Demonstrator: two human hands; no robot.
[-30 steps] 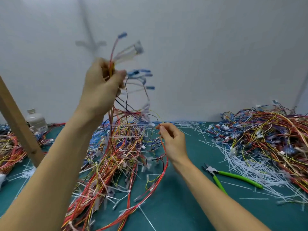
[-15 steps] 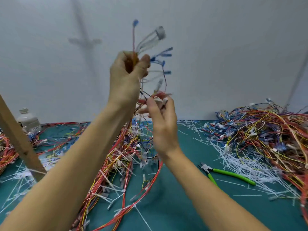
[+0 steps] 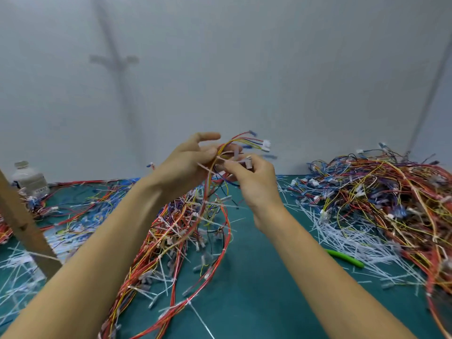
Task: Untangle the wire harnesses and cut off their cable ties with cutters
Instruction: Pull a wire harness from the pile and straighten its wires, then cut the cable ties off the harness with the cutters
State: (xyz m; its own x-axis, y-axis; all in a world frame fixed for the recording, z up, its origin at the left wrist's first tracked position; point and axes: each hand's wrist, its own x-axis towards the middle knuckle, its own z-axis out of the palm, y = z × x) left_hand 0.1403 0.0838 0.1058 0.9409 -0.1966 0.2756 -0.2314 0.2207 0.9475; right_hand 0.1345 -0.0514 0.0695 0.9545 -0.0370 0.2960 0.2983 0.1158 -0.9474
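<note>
**Change since half a second earlier:** both hands have dropped from high against the wall to just above the tangle. The harness end, which pointed up, now points right.

**Far left:** bottle (image 3: 29, 179) and post (image 3: 24, 223), neither in use.

**Centre:** tangle (image 3: 176, 231) of tied harnesses on the mat (image 3: 244, 289), with red and yellow wires rising from it to the hands.

**Left hand** (image 3: 186, 165): forefinger straight and free. The thumb and other fingers are closed on the harness (image 3: 234, 143) just below its loose end.

**Harness:** held in the air between the two hands. Its white plug (image 3: 266, 145) and blue terminals stick out to the right, and its lower length runs down into the tangle.

**Right hand** (image 3: 254, 182): close against the left. Thumb and forefinger pinch the harness at a small white part, either a plug or a tie; it is too blurred to tell which.

**Right of that forearm:** cutters (image 3: 344, 259), only the green handle showing, lying among cut ties (image 3: 347, 241) and well apart from both hands.

**Far right:** pile (image 3: 381, 192) of harnesses.

**Risks:**
- The lower wires are still caught, so a harder pull would likely tighten the snarl or drag neighbouring harnesses up with this one.
- Force taken at a plug could pull a thin wire out of it.
- Both hands are occupied, so fetching the cutters means giving up one grip, and the harness may then slide back into the tangle.
</note>
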